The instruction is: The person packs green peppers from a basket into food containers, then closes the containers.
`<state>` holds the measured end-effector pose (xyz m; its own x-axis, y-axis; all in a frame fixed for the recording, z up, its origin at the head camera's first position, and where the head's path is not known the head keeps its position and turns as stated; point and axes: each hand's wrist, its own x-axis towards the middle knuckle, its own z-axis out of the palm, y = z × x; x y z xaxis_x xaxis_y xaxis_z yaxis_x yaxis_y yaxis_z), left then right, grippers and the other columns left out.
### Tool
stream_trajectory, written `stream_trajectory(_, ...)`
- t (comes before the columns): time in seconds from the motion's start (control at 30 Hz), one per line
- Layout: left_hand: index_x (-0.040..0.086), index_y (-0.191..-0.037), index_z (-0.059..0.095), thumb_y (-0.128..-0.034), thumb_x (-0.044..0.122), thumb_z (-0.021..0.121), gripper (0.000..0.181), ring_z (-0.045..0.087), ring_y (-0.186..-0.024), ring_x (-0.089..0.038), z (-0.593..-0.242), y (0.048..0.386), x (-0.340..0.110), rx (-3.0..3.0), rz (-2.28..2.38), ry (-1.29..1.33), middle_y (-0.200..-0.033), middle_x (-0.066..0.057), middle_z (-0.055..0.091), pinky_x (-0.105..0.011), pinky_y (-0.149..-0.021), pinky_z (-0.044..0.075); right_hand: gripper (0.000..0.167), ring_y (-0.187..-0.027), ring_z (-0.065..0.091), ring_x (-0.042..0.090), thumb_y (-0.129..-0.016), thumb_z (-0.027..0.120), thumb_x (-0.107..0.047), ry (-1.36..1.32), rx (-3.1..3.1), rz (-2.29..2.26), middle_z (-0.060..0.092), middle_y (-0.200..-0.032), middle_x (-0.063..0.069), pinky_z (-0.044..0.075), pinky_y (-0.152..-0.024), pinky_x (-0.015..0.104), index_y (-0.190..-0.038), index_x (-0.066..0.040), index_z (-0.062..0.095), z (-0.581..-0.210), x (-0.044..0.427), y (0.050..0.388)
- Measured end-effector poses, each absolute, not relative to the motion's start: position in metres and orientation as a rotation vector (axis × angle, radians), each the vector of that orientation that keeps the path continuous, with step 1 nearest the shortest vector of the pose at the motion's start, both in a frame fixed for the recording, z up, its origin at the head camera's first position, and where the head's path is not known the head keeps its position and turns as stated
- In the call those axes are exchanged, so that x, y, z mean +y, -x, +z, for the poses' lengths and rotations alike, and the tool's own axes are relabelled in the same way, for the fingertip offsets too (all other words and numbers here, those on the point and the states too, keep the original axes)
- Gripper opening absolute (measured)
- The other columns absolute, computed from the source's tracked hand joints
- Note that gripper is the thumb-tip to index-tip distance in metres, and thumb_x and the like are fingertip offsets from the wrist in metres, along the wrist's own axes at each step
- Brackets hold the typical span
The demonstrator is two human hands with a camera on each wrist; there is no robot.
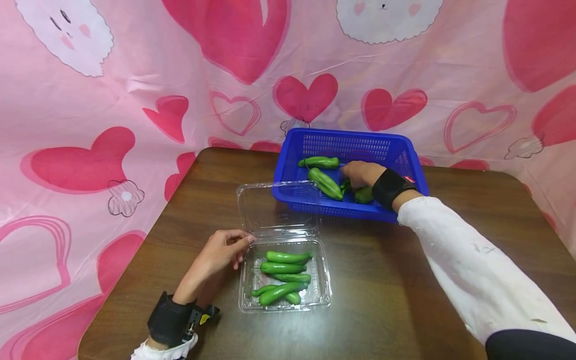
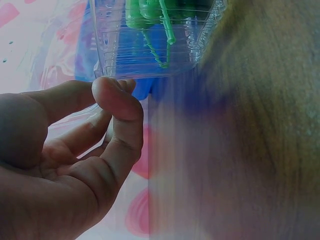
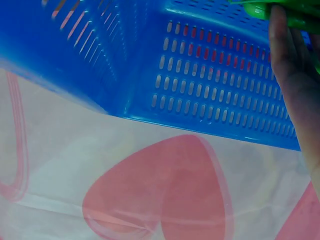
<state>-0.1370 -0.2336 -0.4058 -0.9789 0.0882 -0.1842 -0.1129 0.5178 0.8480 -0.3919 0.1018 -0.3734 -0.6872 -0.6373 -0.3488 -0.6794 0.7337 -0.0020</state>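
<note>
My left hand [image 1: 227, 250] pinches the hinge-side left corner of a clear plastic clamshell container [image 1: 325, 295] between thumb and fingers. Its lid [image 1: 270, 207] stands raised behind. Several green peppers [image 1: 283, 267] lie inside, mostly side by side. In the left wrist view, the thumb [image 2: 117, 100] meets the fingers at the container's edge. My right hand [image 1: 360, 174] reaches down into a blue plastic basket [image 1: 281, 167] among green peppers [image 1: 326, 184]. Its fingertips are hidden in the head view. In the right wrist view, a finger [image 3: 280, 40] touches a green pepper [image 3: 257, 10]; the grip is unclear.
Both containers are on a brown wooden table [image 1: 378, 300], the basket behind and right of the clamshell. The raised lid overlaps the basket's front left corner in view. A pink heart-patterned cloth [image 1: 153, 75] hangs behind and along the left side.
</note>
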Motion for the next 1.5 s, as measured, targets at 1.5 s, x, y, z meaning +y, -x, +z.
stream_trajectory(1.5, 0.003, -0.107, 0.072, -0.0993, 0.021, 0.061, 0.023, 0.056, -0.048, -0.020, -0.406, 0.137, -0.230, 2.566, 1.450, 0.023, -0.061, -0.005, 0.055, -0.035, -0.048, 0.051, 0.020, -0.086, 0.062, 0.033, -0.085, 0.072, -0.007, 1.087, 2.867, 0.004, 0.065, -0.090, 0.018, 0.052, -0.083, 0.049, -0.099, 0.006, 0.066, -0.337, 0.138, 0.354)
